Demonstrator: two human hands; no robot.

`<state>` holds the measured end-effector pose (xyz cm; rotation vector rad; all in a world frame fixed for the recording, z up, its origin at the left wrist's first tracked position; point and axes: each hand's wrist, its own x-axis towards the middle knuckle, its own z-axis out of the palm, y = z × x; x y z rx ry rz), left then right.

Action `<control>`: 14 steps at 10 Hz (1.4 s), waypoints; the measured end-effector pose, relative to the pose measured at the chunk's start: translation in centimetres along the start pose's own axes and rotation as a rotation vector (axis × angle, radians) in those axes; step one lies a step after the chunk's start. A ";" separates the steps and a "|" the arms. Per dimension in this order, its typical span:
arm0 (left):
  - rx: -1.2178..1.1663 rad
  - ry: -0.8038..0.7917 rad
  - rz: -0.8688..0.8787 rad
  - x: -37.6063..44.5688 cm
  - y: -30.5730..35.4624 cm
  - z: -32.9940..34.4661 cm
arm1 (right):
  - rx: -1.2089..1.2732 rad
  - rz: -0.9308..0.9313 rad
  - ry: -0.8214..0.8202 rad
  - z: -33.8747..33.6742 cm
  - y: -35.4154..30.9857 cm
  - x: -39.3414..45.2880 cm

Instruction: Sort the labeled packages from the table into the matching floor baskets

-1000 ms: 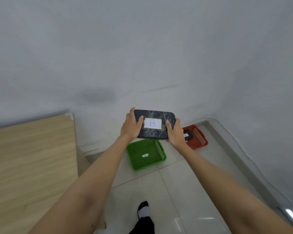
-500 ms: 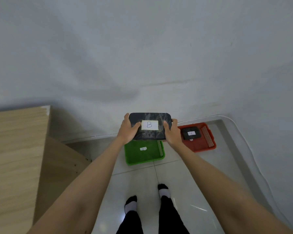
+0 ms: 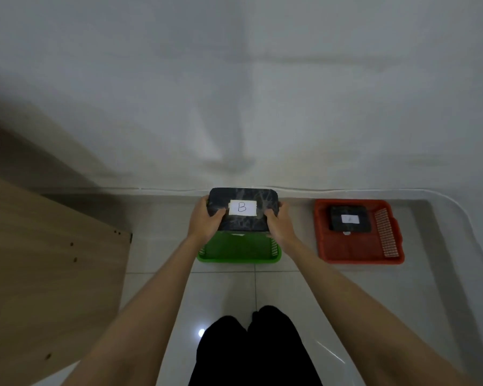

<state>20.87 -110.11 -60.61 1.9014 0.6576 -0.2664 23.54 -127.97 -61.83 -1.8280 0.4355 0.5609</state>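
I hold a dark, marbled package [image 3: 243,199] with a white label marked "B" between both hands, above the green floor basket [image 3: 239,250]. My left hand [image 3: 204,222] grips its left end and my right hand [image 3: 279,222] grips its right end. The package hides the far half of the green basket. To the right, a red floor basket [image 3: 354,249] holds another dark package [image 3: 349,218] with a white label whose letter is too faint to read.
A wooden table side panel [image 3: 48,274] stands at the left, close to the green basket. A white wall [image 3: 234,93] rises right behind both baskets. My black-trousered legs [image 3: 251,349] are on the glossy floor tiles below.
The view has tilted down and closed in on the baskets. My hands have lowered the package closer over the green basket, and the table has slid further left in the frame.
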 end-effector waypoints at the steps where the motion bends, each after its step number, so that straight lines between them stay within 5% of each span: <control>1: 0.030 -0.002 -0.008 3.6 -4.6 2.5 | -0.021 -0.008 -0.022 1.5 4.7 4.2; 4: 0.065 -0.019 -0.004 17.8 -20.7 11.2 | -0.147 -0.140 -0.060 7.4 20.2 20.9; 9: 0.145 -0.226 -0.025 24.1 -26.4 14.6 | -0.186 -0.076 -0.057 9.8 25.6 27.8; 11: 0.364 -0.217 0.052 22.7 -24.5 13.5 | -0.204 -0.062 -0.044 8.7 24.0 25.5; 14: 0.764 -0.081 0.222 7.5 -5.0 0.5 | -0.920 -0.428 0.044 0.8 4.8 8.3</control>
